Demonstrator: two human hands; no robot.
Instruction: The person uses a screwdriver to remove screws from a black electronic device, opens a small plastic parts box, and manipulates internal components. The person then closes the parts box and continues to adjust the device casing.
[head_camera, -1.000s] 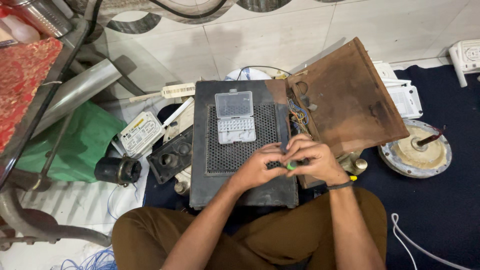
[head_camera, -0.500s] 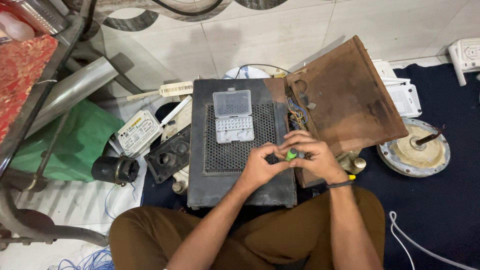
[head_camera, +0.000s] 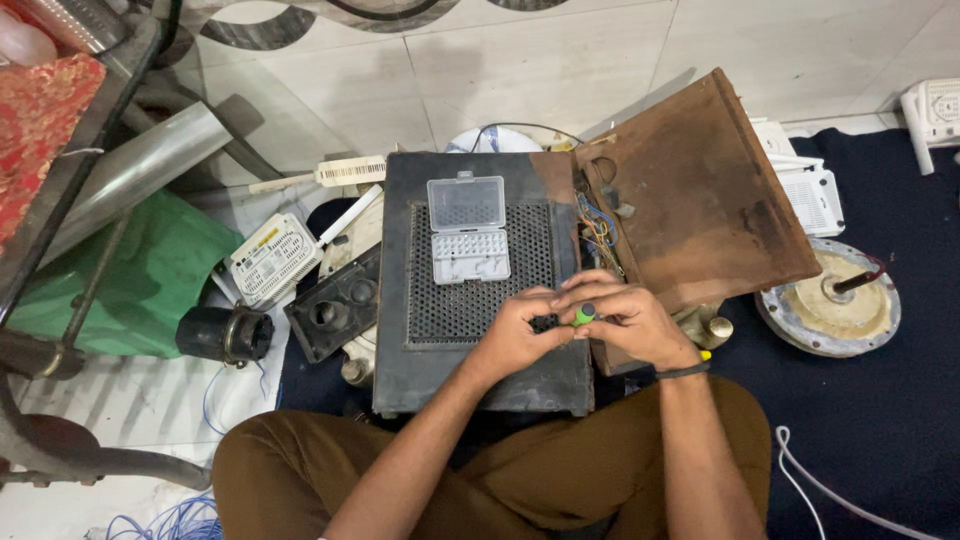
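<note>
While we sit cross-legged on the floor, our left hand and right hand meet over the near right corner of the black metal box. Both sets of fingers are curled narrow around a small green-handled screwdriver; the right hand wraps the handle, the left pinches lower down, near where the tip would be. We cannot see the tip itself, so we cannot tell what it sits in.

That tool stands close to upright, its long axis running down toward the box top, the green end with its dark cap pointing up at us.

As far as we can judge, the work is well under way but not finished: the rusty brown panel already hangs open to the right of the box, exposing a tangle of coloured wires, while the perforated grille remains seated in the box top. A clear plastic bit case rests open on that grille, just beyond our hands.

Farther out, a white router lies to the left beside a green bag, a round white disc sits on the dark blue mat to the right, and pale floor tiles stretch beyond.
</note>
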